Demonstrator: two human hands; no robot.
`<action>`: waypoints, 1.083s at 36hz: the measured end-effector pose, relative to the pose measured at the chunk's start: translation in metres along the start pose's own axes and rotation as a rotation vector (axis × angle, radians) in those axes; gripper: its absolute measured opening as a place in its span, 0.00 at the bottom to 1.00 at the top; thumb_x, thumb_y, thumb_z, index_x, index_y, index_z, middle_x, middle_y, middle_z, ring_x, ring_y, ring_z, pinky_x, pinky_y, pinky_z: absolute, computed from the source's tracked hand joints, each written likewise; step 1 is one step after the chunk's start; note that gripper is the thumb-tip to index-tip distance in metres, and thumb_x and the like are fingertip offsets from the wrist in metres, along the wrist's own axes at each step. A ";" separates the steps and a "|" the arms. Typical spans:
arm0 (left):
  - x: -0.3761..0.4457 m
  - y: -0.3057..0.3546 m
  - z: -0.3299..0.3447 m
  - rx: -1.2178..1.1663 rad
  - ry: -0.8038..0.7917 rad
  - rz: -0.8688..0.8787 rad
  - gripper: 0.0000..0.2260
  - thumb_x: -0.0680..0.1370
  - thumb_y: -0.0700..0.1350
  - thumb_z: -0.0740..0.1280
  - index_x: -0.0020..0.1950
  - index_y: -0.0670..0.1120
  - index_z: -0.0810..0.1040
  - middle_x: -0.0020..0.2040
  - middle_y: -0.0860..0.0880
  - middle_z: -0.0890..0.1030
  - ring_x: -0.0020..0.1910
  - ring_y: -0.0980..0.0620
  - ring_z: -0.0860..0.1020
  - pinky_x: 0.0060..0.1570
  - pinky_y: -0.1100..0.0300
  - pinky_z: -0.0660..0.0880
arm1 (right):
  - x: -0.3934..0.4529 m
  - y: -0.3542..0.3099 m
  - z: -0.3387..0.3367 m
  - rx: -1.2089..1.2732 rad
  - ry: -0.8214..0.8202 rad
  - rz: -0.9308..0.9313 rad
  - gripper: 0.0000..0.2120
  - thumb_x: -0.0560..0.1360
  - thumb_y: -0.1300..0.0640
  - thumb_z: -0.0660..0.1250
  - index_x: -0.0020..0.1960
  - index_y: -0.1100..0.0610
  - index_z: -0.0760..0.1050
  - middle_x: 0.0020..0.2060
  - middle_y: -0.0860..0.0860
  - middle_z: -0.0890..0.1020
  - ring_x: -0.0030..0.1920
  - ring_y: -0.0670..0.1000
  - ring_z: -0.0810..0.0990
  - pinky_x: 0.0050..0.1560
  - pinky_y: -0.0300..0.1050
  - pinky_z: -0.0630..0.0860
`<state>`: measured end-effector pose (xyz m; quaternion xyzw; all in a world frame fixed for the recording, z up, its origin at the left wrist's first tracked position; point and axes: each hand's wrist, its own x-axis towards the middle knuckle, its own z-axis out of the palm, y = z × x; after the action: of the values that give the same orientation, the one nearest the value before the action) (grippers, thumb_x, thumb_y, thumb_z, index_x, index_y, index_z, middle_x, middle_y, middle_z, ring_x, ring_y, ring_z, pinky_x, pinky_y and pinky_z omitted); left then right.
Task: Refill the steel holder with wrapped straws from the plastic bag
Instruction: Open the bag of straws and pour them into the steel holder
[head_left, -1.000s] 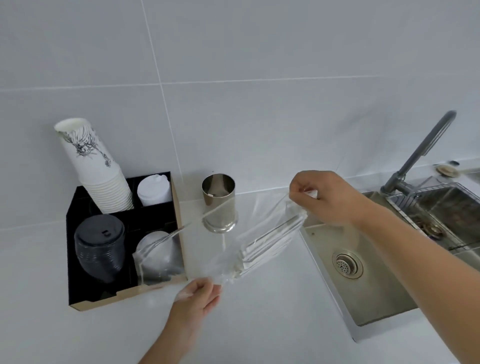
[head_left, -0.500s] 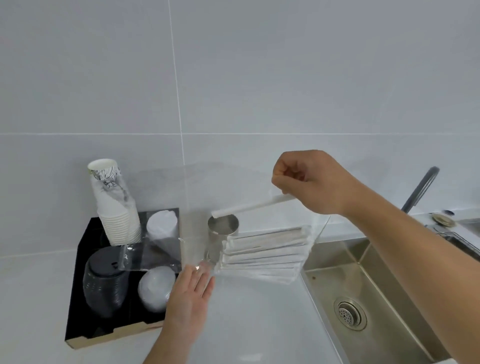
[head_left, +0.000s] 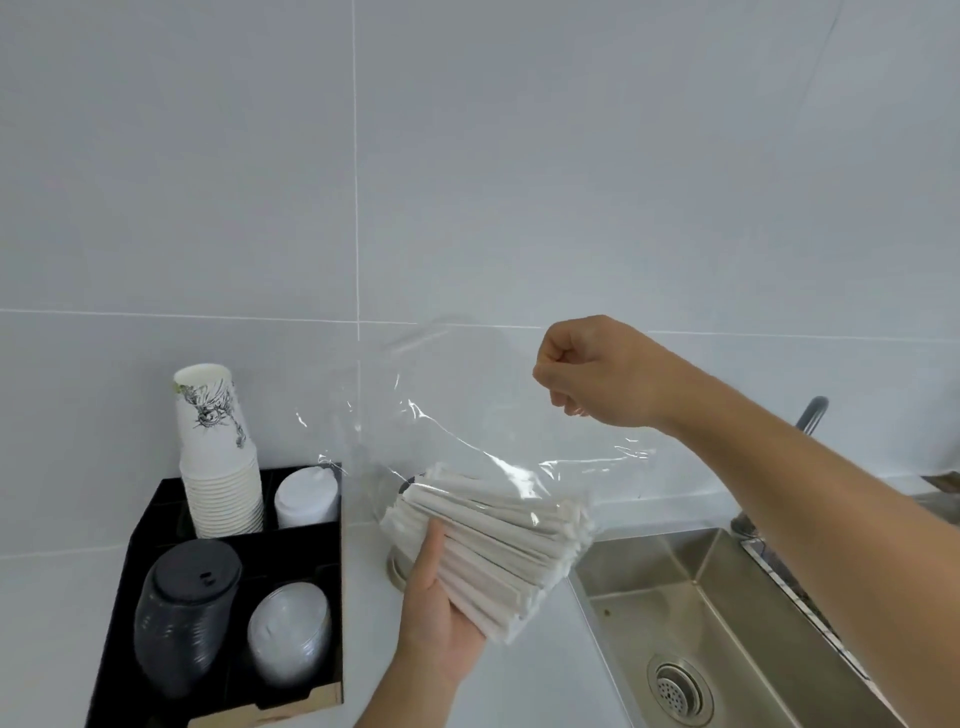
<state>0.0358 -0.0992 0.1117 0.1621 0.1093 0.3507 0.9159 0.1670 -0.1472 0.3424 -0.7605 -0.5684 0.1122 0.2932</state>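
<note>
A clear plastic bag (head_left: 467, 415) hangs in front of me with a thick bundle of white wrapped straws (head_left: 498, 545) lying in its bottom. My left hand (head_left: 441, 623) cups the bundle from below through the film, thumb on top. My right hand (head_left: 597, 374) is a closed fist above and to the right, pinching the bag's upper film; no loose straw shows in it. The steel holder (head_left: 396, 569) stands on the counter behind the bag, and only its base and a bit of rim show.
A black organiser tray (head_left: 145, 525) at the left holds stacked paper cups (head_left: 218, 457), white lids (head_left: 306, 496), black lids (head_left: 187, 613) and clear lids (head_left: 288, 634). A steel sink (head_left: 727, 623) with a tap (head_left: 810, 410) lies to the right. A tiled wall stands behind.
The single wrapped straw my right hand held over the holder is gone from it. My left hand has moved under the bundle and lifted the bag, which now covers the holder.
</note>
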 end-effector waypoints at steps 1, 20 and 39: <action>-0.002 0.000 -0.002 0.017 0.005 -0.009 0.24 0.77 0.55 0.62 0.67 0.41 0.75 0.63 0.38 0.80 0.59 0.39 0.80 0.50 0.46 0.81 | -0.001 0.000 0.001 -0.037 -0.033 0.016 0.06 0.75 0.55 0.64 0.42 0.56 0.76 0.36 0.50 0.83 0.34 0.49 0.80 0.36 0.44 0.77; 0.002 0.011 0.001 -0.022 -0.181 0.021 0.40 0.63 0.58 0.79 0.71 0.45 0.73 0.68 0.39 0.76 0.66 0.38 0.75 0.65 0.40 0.71 | 0.004 -0.050 -0.008 -0.308 0.120 -0.203 0.12 0.79 0.50 0.62 0.40 0.54 0.78 0.26 0.45 0.75 0.21 0.40 0.71 0.21 0.29 0.63; 0.016 0.000 0.020 -0.038 0.007 0.024 0.20 0.75 0.56 0.64 0.57 0.43 0.83 0.54 0.38 0.84 0.51 0.38 0.83 0.49 0.42 0.80 | -0.071 0.036 -0.001 0.641 0.236 -0.006 0.38 0.54 0.34 0.78 0.59 0.49 0.78 0.47 0.54 0.87 0.47 0.53 0.86 0.47 0.46 0.83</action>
<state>0.0537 -0.0924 0.1285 0.1448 0.1039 0.3641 0.9142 0.1732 -0.2198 0.3106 -0.6356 -0.4687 0.1954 0.5815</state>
